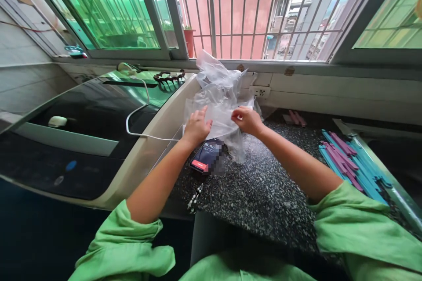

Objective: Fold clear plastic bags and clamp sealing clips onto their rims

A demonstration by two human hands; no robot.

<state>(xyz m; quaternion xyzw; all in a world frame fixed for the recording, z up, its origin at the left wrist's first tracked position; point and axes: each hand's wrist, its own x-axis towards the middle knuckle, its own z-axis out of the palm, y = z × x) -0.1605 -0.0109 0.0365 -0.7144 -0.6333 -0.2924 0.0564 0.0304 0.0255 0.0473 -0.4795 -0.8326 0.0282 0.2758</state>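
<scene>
A heap of clear, crumpled plastic bags (219,94) stands at the back of the speckled countertop, below the window. My left hand (198,126) lies at its near left side with the fingers stretched out against the film. On the right, thumb and fingertips of my right hand (247,120) are pinched together at the edge of a clear bag. A phone (201,157) with a timer on its screen lies just below the bags, partly covered by a blurred patch. Its beaded strap (195,198) hangs toward the counter's front edge.
Blue and pink plastic strips (346,162) lie at the right, beside a metal-edged dark surface. Short pink pieces (296,117) rest farther back. At left stands a dark-topped appliance (85,140), with a white cable (148,135) and a brown claw-like item (169,78) on it. A wall socket (261,92) is behind.
</scene>
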